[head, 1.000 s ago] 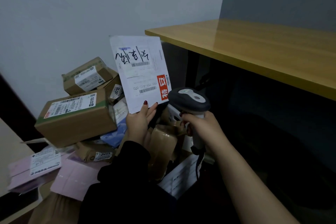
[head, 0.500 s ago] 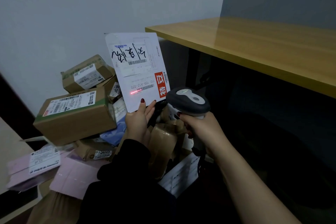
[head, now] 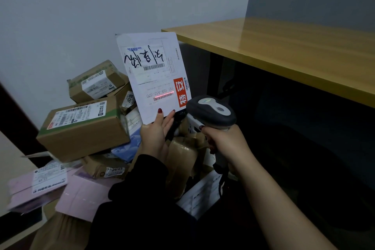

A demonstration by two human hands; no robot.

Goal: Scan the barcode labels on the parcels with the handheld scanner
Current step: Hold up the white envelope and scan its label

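Note:
My left hand grips the bottom edge of a flat white envelope parcel and holds it upright, label facing me. It carries black handwriting, a red block and two barcodes. A red scan line lies just above the lower barcode. My right hand is closed around the handle of the grey handheld scanner, whose head points at the envelope from its lower right corner. The scanner's cable hangs down below my fist.
A pile of parcels lies to the left: a large brown box, a smaller box behind it, pink mailers and taped brown bundles. A wooden table top juts out at right, dark underneath. The wall stands close behind.
The red scan line came on after the first frame and now sits slightly higher on the lower barcode. The envelope and scanner have barely shifted.

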